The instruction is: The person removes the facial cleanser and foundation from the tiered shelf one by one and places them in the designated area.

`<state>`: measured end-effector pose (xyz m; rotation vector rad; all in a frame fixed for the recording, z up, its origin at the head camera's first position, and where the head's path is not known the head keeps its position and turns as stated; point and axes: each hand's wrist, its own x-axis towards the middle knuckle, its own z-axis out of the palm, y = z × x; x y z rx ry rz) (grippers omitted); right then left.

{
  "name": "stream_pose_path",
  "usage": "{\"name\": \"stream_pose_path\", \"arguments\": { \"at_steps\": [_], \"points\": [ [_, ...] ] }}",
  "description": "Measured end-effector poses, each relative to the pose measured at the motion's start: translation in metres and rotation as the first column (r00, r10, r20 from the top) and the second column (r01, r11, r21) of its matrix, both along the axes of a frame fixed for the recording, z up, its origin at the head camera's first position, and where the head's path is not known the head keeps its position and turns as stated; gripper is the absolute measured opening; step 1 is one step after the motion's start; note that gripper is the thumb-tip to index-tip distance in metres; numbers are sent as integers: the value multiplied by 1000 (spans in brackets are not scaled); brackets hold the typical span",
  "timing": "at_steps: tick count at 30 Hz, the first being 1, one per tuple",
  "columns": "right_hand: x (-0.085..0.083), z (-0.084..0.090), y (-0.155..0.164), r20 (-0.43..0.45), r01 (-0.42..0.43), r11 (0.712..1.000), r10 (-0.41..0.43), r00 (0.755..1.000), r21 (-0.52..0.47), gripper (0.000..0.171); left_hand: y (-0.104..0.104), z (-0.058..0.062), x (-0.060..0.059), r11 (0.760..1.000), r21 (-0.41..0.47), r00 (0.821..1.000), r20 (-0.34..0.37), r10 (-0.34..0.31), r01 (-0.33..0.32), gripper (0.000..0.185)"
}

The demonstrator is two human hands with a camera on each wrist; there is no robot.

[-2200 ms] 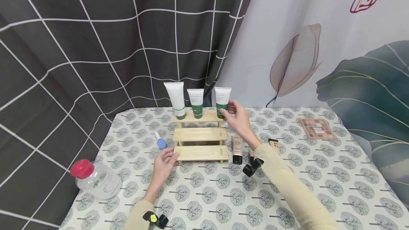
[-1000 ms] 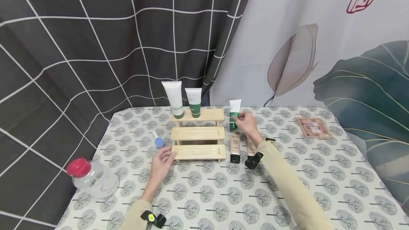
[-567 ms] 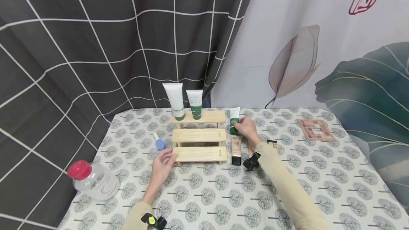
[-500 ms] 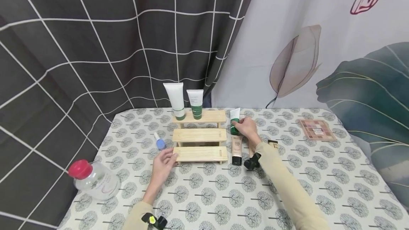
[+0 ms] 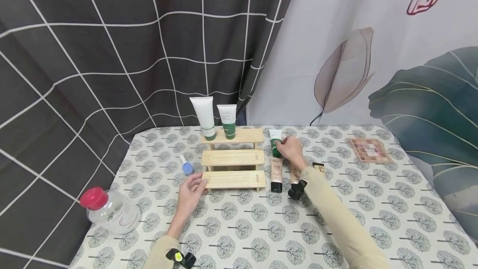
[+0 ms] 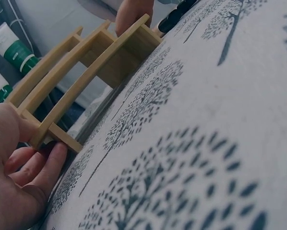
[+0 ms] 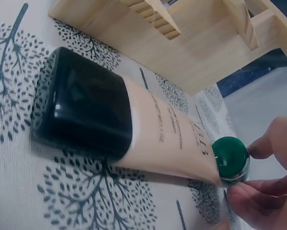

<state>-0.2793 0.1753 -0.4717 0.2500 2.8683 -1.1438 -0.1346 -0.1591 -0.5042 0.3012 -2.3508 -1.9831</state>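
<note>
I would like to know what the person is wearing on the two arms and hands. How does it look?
The left sleeve and right sleeve are long, plain, pale yellow cloth. A small black wrist device with a bright yellow mark sits at the left cuff; another black device sits at the right. The left hand and right hand wear no gloves.

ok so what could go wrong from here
The right hand holds a green-and-white tube close to the end of the BB tube beside the rack, so it might knock that askew. The left hand grips the wooden rack; a tug could topple the large white tube and smaller tube standing on its top step.
</note>
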Motion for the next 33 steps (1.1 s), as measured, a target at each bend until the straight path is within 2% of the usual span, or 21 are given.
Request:
{"name": "stream_pose_path", "arguments": {
  "at_steps": [4,8,14,20,24,30,33],
  "points": [
    [5,11,2,-31,14,1000,-14,999,-18,46,0,0,-1,1000,-2,1000,2,3,-3,41],
    [9,26,2,-125,13,1000,-15,992,-19,44,0,-1,-1,1000,-12,1000,-2,3,-3,41],
    [13,51,-2,-291,-18,995,-12,957,-99,37,0,-2,-1,1000,-2,1000,-4,6,-6,40],
    [21,74,-18,-374,-57,978,-23,927,-200,33,1,-1,-1,1000,2,1000,-4,11,-11,40],
    [27,83,-34,-439,-114,969,7,899,-217,32,0,-1,-1,1000,12,1000,-2,14,-14,40],
    [31,89,-59,-552,-253,935,78,830,-249,34,0,-1,0,1000,13,1000,-7,13,-13,39],
    [31,90,-71,-549,-304,914,113,828,-270,38,0,0,0,1000,13,1000,-11,5,-5,39]
  ]
}}
